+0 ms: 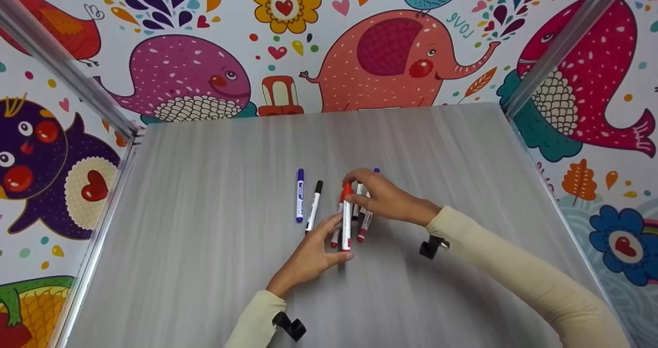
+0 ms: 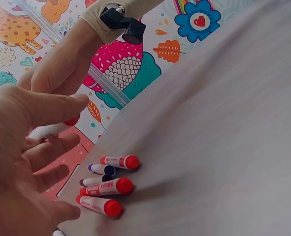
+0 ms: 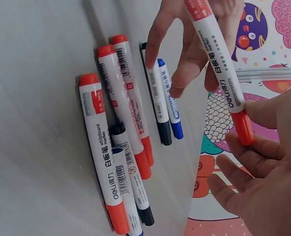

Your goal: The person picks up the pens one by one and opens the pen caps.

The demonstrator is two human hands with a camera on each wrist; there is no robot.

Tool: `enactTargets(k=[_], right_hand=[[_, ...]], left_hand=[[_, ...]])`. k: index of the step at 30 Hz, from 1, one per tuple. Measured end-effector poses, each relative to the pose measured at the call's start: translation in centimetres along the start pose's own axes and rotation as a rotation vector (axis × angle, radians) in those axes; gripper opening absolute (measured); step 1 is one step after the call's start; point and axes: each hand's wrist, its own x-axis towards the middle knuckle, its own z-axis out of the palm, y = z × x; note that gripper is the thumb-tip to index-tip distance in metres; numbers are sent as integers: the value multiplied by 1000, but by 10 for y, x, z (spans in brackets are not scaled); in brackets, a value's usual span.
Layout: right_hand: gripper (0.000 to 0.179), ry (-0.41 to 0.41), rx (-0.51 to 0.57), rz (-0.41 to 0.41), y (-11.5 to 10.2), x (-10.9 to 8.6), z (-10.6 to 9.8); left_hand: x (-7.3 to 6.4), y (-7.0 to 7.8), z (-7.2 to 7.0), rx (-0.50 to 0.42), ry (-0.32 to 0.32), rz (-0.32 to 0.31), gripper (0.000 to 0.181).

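Note:
A red whiteboard marker (image 1: 346, 224) is held up over the table between both hands. My right hand (image 1: 378, 196) pinches its red cap (image 3: 243, 128) between thumb and fingers. At the marker's other end, my left hand (image 1: 311, 260) has its thumb by the red tip (image 2: 72, 120) and its fingers along the far side, gripping it loosely. Under the hands lie several markers close together, among them a red one (image 3: 101, 147), a black one (image 3: 135, 177) and a blue one (image 3: 125, 187). Left of these, a blue marker (image 1: 300, 196) and a black marker (image 1: 314, 206) lie side by side.
The grey wood-grain table (image 1: 205, 209) has metal frame posts (image 1: 560, 50) at its back corners. Panels printed with cartoon animals, such as an orange elephant (image 1: 380, 65), stand around it. A black clip (image 1: 434, 246) sits at each sleeve's wrist.

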Motion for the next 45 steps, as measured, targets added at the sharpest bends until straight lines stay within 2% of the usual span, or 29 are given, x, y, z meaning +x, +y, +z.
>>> enactTargets(k=[5, 11, 15, 18, 23, 28, 33, 45], right_hand=[[35, 71, 20, -51, -1, -4, -1], [37, 138, 35, -95, -4, -8, 1], [38, 182, 10, -115, -8, -10, 2], [39, 205, -17, -128, -9, -12, 4], [39, 204, -46, -127, -11, -17, 6], [37, 194, -55, -113, -9, -23, 8], [34, 204, -74, -138, -4, -27, 13], [31, 211, -94, -99, 4, -37, 29]], left_hand=[[-1, 1, -3, -17, -19, 19, 87], [1, 4, -5, -108, -23, 26, 82], [6, 6, -8, -184, 10, 61, 67], [11, 9, -11, -198, 53, 70, 54], [16, 12, -19, -108, 99, 62, 38], [19, 17, -25, -12, 93, 44, 32], [22, 23, -28, 105, 100, 26, 28], [28, 30, -26, 413, 133, 106, 15]])
